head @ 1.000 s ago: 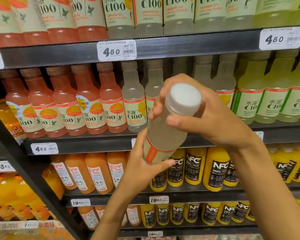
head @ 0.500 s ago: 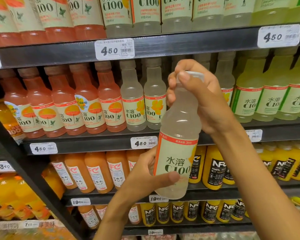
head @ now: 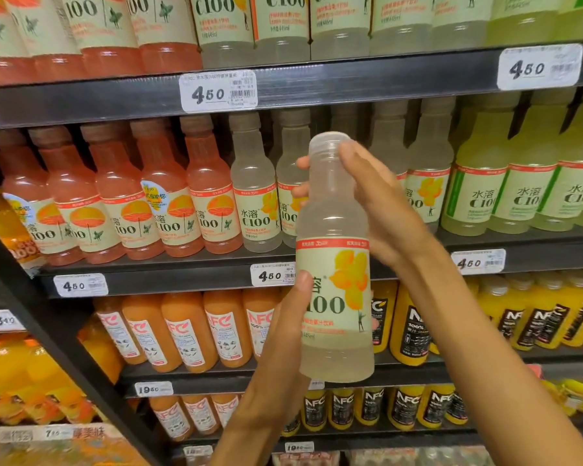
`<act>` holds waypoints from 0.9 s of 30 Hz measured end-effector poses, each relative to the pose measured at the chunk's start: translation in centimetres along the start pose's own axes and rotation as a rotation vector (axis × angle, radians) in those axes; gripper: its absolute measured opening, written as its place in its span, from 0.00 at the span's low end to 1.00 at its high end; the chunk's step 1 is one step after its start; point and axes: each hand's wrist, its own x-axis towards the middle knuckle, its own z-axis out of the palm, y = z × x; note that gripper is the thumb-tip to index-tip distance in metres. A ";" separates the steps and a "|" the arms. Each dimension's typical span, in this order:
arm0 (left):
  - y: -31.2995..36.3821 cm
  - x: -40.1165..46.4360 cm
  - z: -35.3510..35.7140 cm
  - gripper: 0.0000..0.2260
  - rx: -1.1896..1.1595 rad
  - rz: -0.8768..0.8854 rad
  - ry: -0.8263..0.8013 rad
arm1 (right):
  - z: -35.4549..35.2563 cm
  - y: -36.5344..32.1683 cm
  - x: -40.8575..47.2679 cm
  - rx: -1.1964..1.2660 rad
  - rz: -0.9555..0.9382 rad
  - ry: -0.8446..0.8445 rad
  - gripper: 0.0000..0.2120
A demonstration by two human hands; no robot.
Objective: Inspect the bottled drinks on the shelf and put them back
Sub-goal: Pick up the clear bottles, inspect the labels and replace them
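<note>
At the centre of the head view, you held one pale lemon bottle (head: 335, 264) upright in front of the shelves, label turned toward you, likely so it could be read. Your left hand (head: 283, 334) wrapped the lower label from the left, thumb across the print, carrying the weight. Your right hand (head: 381, 206) curled round the neck just under the cap, steadying the top. Behind it, centre frame, the middle shelf (head: 182, 277) carried matching lemon bottles (head: 256, 196), with a gap hidden by your hands, probably its home. Pink bottles (head: 132, 196) stood at centre left.
</note>
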 end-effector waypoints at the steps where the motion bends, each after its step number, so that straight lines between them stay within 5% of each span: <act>1: 0.1 0.0 0.1 0.29 -0.027 -0.003 -0.031 | 0.0 0.4 -0.2 0.060 0.020 -0.005 0.18; 7: 0.5 0.2 -0.1 0.35 0.078 0.073 0.073 | 0.4 0.2 -0.2 0.155 -0.078 0.031 0.14; 15: 1.5 -0.4 -0.2 0.18 0.317 0.288 0.065 | 1.4 -1.0 -0.2 0.012 -0.246 0.144 0.14; 20: 1.4 -0.5 -0.6 0.32 0.069 0.114 -0.037 | 1.1 -1.0 -0.1 0.235 -0.119 0.045 0.17; 24: 1.6 -0.5 0.4 0.29 -0.279 0.023 -0.298 | 1.0 -0.3 -0.2 0.321 0.033 -0.045 0.22; 27: 0.8 -0.3 0.0 0.28 -0.211 0.029 -0.270 | 0.8 -0.1 0.0 0.394 0.066 -0.037 0.24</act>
